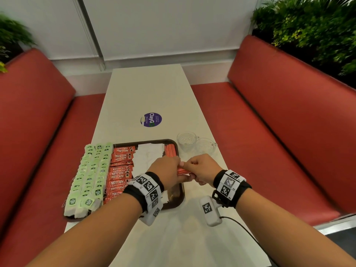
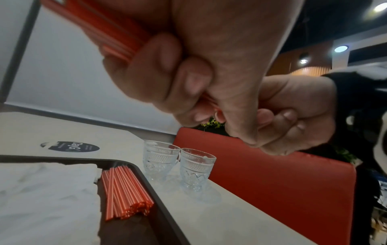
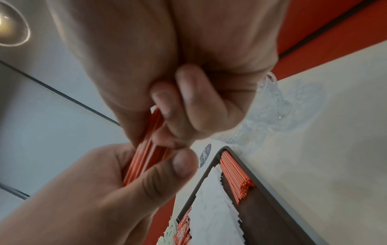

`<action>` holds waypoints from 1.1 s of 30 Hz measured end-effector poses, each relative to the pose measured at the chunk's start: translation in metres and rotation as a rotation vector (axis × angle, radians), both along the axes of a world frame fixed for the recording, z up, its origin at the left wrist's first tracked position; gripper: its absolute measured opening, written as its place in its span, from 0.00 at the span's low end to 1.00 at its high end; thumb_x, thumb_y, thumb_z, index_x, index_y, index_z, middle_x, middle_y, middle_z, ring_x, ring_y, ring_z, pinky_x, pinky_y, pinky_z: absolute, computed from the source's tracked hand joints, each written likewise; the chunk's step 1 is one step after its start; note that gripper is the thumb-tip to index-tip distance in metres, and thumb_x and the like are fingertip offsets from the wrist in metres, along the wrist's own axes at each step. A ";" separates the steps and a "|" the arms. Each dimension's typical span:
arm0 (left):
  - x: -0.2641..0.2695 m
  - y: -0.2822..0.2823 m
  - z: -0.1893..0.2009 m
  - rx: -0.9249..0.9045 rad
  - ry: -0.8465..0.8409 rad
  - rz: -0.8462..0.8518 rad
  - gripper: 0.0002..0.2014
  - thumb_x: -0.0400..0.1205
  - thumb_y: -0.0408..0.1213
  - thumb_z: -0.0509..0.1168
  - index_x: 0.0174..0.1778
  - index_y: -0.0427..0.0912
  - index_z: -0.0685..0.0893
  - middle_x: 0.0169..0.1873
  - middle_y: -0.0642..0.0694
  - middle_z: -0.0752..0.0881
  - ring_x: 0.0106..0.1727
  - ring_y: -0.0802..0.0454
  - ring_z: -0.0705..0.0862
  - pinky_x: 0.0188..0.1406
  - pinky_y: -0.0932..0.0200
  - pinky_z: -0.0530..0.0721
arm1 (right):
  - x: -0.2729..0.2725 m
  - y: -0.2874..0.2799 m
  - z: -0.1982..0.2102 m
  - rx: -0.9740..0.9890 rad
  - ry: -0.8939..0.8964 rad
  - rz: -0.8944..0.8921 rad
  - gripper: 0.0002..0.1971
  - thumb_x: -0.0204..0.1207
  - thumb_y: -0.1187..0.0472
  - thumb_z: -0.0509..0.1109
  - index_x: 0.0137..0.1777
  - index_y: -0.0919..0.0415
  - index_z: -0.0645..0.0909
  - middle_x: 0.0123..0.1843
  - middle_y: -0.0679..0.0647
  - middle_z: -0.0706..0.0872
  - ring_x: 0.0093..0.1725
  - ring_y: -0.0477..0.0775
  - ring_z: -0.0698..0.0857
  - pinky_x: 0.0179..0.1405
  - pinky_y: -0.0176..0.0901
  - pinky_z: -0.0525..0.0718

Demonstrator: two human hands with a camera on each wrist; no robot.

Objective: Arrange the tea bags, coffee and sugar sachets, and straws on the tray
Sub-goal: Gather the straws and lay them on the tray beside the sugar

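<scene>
Setting: a pale table point(image 1: 146, 93) stood between two red benches point(image 1: 279, 116), with green plants point(image 1: 312, 26) behind the right one.
Tray: a dark tray point(image 1: 174, 203) lay on the near left part of the table, its contents set in columns.
Tea bags: green-tagged tea bags point(image 1: 89, 176) filled the leftmost column, lapping over the tray's left edge.
Coffee: red Nescafe sachets point(image 1: 120, 170) ran just beside the tea bags.
Sugar: white sachets point(image 1: 148, 155) sat in the middle column (printing too blurred to read).
Straws on tray: a red bundle point(image 2: 125, 190) lay along the far right side of the tray.
Straws in hand: a second red bundle point(image 1: 182, 171) was held above the tray's right edge.
Left hand: the left hand point(image 1: 167, 172) was curled round that held bundle.
Right hand: the right hand point(image 1: 200, 168) gripped the bundle's other end, fingers folded in.
Glasses: two cut-glass cups point(image 2: 178, 165) stood on the table just right of the tray.
Sticker: a round purple sticker point(image 1: 150, 119) lay beyond the tray.
</scene>
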State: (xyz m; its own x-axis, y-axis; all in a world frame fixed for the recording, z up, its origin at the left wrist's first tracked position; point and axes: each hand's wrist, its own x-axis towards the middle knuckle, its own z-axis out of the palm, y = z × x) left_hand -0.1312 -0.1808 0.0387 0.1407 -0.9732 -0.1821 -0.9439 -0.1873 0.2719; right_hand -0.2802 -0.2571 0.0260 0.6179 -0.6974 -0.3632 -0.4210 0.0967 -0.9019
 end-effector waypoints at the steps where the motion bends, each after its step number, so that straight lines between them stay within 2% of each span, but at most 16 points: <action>1: 0.001 0.000 0.001 -0.009 0.029 0.013 0.25 0.72 0.68 0.72 0.48 0.52 0.75 0.40 0.53 0.81 0.43 0.52 0.81 0.39 0.58 0.77 | 0.000 0.000 0.000 0.014 -0.019 -0.004 0.19 0.80 0.50 0.75 0.38 0.67 0.86 0.24 0.56 0.77 0.20 0.51 0.69 0.19 0.38 0.67; 4: 0.005 -0.001 0.000 -0.046 0.082 0.007 0.25 0.69 0.67 0.74 0.46 0.54 0.74 0.37 0.56 0.79 0.41 0.54 0.80 0.37 0.59 0.75 | 0.000 -0.002 0.000 0.030 -0.058 -0.043 0.20 0.79 0.52 0.76 0.40 0.72 0.85 0.25 0.56 0.73 0.20 0.50 0.67 0.20 0.38 0.65; 8: 0.017 -0.002 -0.001 -0.106 0.085 -0.020 0.25 0.69 0.69 0.73 0.49 0.56 0.77 0.40 0.57 0.83 0.42 0.54 0.82 0.41 0.57 0.81 | 0.002 -0.006 -0.001 0.030 -0.086 -0.084 0.22 0.78 0.52 0.77 0.41 0.75 0.83 0.26 0.57 0.71 0.21 0.51 0.65 0.21 0.38 0.64; 10: 0.028 0.001 -0.002 -0.161 0.172 0.018 0.23 0.68 0.68 0.74 0.47 0.57 0.79 0.39 0.57 0.85 0.40 0.57 0.84 0.42 0.56 0.84 | 0.002 -0.009 0.000 0.045 -0.107 -0.111 0.23 0.79 0.54 0.76 0.44 0.80 0.81 0.26 0.56 0.70 0.21 0.50 0.64 0.20 0.38 0.63; 12: 0.039 0.006 -0.006 -0.231 0.374 0.103 0.20 0.68 0.63 0.77 0.45 0.56 0.82 0.39 0.57 0.87 0.39 0.59 0.85 0.40 0.59 0.85 | 0.001 -0.013 0.001 0.046 -0.123 -0.144 0.23 0.80 0.54 0.76 0.47 0.81 0.81 0.26 0.55 0.70 0.21 0.49 0.64 0.19 0.37 0.63; 14: 0.043 0.009 -0.009 -0.305 0.672 0.209 0.17 0.73 0.59 0.76 0.47 0.52 0.84 0.43 0.52 0.88 0.38 0.54 0.88 0.40 0.52 0.90 | 0.001 -0.015 0.003 0.040 -0.137 -0.159 0.22 0.81 0.54 0.75 0.49 0.79 0.82 0.26 0.54 0.71 0.21 0.49 0.65 0.19 0.37 0.64; 16: 0.038 0.009 -0.008 -0.339 0.943 0.323 0.21 0.78 0.59 0.66 0.51 0.44 0.84 0.46 0.42 0.88 0.42 0.44 0.90 0.41 0.38 0.91 | 0.005 -0.013 0.003 0.032 -0.148 -0.155 0.21 0.82 0.54 0.74 0.49 0.77 0.84 0.27 0.55 0.71 0.21 0.48 0.65 0.19 0.38 0.65; 17: 0.033 0.009 -0.006 -0.348 1.040 0.365 0.25 0.80 0.61 0.62 0.51 0.40 0.84 0.46 0.39 0.87 0.43 0.39 0.91 0.41 0.34 0.91 | 0.009 -0.011 0.002 0.028 -0.155 -0.149 0.20 0.82 0.54 0.73 0.48 0.77 0.84 0.27 0.55 0.71 0.21 0.48 0.65 0.19 0.38 0.65; 20: 0.022 0.004 0.002 -0.370 1.189 0.470 0.32 0.82 0.65 0.55 0.48 0.35 0.85 0.43 0.37 0.88 0.43 0.34 0.91 0.41 0.34 0.91 | 0.022 -0.004 -0.001 0.015 -0.170 -0.149 0.21 0.84 0.53 0.71 0.44 0.75 0.81 0.27 0.57 0.71 0.21 0.50 0.67 0.20 0.38 0.66; 23: 0.019 -0.003 0.007 -0.353 1.125 0.510 0.32 0.85 0.63 0.55 0.44 0.35 0.86 0.38 0.37 0.90 0.36 0.36 0.92 0.36 0.39 0.91 | 0.029 -0.002 -0.004 -0.022 -0.164 -0.173 0.20 0.84 0.49 0.70 0.39 0.66 0.79 0.25 0.57 0.71 0.20 0.51 0.68 0.21 0.39 0.68; 25: 0.021 -0.006 0.005 -0.306 0.922 0.435 0.29 0.85 0.62 0.58 0.42 0.38 0.87 0.32 0.40 0.90 0.28 0.42 0.90 0.28 0.47 0.90 | 0.030 -0.003 -0.005 -0.030 -0.153 -0.197 0.20 0.84 0.47 0.68 0.38 0.63 0.77 0.25 0.57 0.70 0.20 0.52 0.68 0.21 0.40 0.68; 27: 0.023 -0.006 0.002 -0.259 0.694 0.332 0.30 0.84 0.65 0.58 0.37 0.40 0.86 0.25 0.43 0.86 0.20 0.50 0.84 0.21 0.57 0.81 | 0.030 -0.004 -0.005 -0.049 -0.125 -0.209 0.20 0.85 0.48 0.67 0.37 0.62 0.75 0.25 0.58 0.70 0.20 0.52 0.68 0.20 0.39 0.68; 29: 0.024 -0.004 -0.003 -0.233 0.584 0.270 0.32 0.82 0.68 0.59 0.32 0.39 0.83 0.21 0.46 0.82 0.18 0.57 0.78 0.23 0.60 0.75 | 0.029 -0.007 -0.004 -0.092 -0.088 -0.202 0.19 0.86 0.52 0.67 0.35 0.61 0.75 0.25 0.58 0.72 0.20 0.53 0.70 0.20 0.40 0.69; 30: 0.025 -0.003 -0.006 -0.205 0.580 0.240 0.32 0.80 0.68 0.60 0.32 0.39 0.84 0.21 0.47 0.83 0.18 0.59 0.78 0.25 0.59 0.76 | 0.028 -0.008 -0.004 -0.120 -0.076 -0.203 0.20 0.86 0.52 0.67 0.33 0.61 0.76 0.24 0.57 0.73 0.20 0.53 0.71 0.19 0.40 0.69; 33: 0.028 0.002 -0.012 -0.085 0.597 0.108 0.24 0.74 0.68 0.69 0.40 0.47 0.87 0.31 0.47 0.89 0.31 0.54 0.86 0.37 0.51 0.86 | 0.027 -0.011 -0.004 -0.208 -0.039 -0.177 0.24 0.84 0.48 0.69 0.33 0.65 0.77 0.23 0.57 0.75 0.19 0.52 0.73 0.18 0.38 0.71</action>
